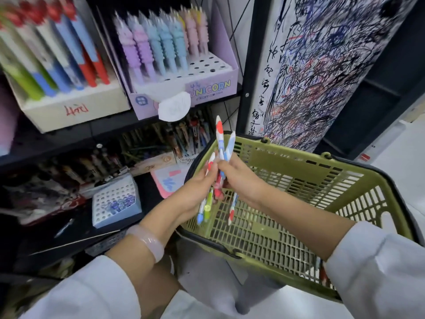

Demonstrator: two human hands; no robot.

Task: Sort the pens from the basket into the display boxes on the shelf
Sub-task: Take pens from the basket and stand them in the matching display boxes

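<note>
Item: bundle of red, blue and green patterned pens (219,171), long axis near-vertical, frame centre above olive plastic basket (322,180). Left hand (195,192) and right hand (239,173) both closed around it; white display box (76,107) upper left, nearer left hand.

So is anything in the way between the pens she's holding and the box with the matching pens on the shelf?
Nothing visible blocks them. Both hands, left hand and right hand, hold the pens above the green basket. The white display box with similar red, blue and green pens sits up and left, with open air between.
</note>
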